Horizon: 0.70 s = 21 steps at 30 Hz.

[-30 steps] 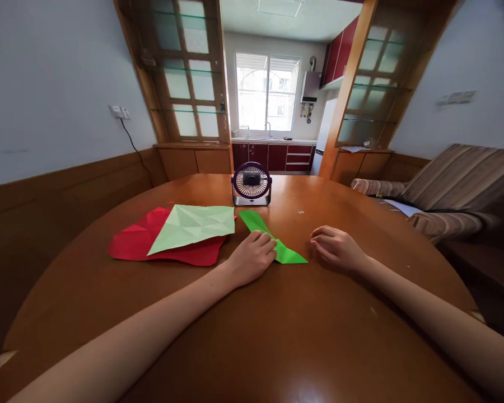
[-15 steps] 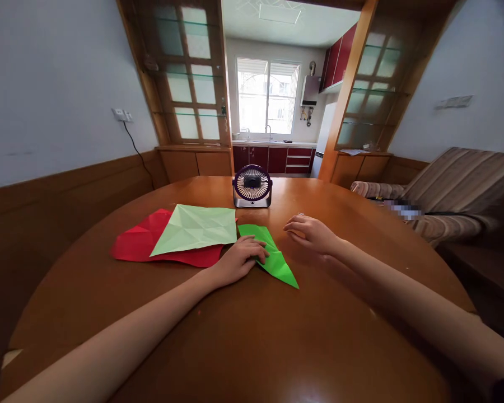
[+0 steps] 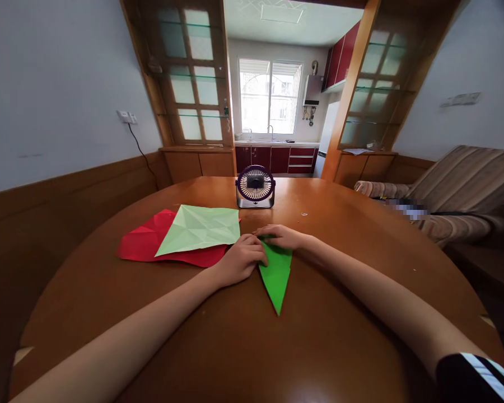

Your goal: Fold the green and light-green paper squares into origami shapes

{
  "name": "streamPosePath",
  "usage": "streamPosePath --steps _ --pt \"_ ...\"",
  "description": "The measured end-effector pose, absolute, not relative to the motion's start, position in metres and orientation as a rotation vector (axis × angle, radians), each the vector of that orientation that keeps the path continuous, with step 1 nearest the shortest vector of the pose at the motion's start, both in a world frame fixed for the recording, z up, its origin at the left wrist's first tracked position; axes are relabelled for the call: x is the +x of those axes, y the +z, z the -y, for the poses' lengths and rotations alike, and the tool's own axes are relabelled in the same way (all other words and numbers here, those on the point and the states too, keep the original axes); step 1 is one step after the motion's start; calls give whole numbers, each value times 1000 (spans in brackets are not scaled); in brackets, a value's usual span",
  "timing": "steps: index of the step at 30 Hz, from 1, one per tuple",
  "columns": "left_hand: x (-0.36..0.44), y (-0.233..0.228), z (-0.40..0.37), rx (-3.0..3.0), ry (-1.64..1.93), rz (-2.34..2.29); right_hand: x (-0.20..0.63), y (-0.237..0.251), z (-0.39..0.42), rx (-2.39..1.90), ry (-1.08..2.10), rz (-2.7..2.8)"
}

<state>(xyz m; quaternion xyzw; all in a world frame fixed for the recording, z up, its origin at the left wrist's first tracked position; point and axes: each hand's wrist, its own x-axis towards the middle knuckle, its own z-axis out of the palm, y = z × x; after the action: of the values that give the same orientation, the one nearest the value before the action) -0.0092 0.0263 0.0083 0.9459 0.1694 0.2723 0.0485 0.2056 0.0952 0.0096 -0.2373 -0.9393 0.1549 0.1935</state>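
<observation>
Bright green folded paper (image 3: 276,275) lies flat on the round wooden counter (image 3: 218,347), narrow tip pointing toward the person; left hand (image 3: 239,261) presses its upper left edge, fingers curled loosely, grip not clenched on anything; right hand (image 3: 282,237) rests flat across the paper's wide top end, fingers extended, pinning it, nothing grasped; just left, a pale green creased sheet (image 3: 201,228) overlaps a red sheet (image 3: 151,244); small purple fan (image 3: 255,186) stands behind, well apart from both hands.

No readable text, label or number shows on anything here.
</observation>
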Motion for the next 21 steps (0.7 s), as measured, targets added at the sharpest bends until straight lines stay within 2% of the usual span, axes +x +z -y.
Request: streamPosePath --steps 7,12,21 --pt "-15 -1 -38 3070 802 -540 226 28 -83 -741 196 2664" --pt "-14 1 -33 3002 835 -502 236 31 -76 -914 316 2625" --pt "-12 10 -24 3002 639 -631 235 36 -75 -1374 513 2521"
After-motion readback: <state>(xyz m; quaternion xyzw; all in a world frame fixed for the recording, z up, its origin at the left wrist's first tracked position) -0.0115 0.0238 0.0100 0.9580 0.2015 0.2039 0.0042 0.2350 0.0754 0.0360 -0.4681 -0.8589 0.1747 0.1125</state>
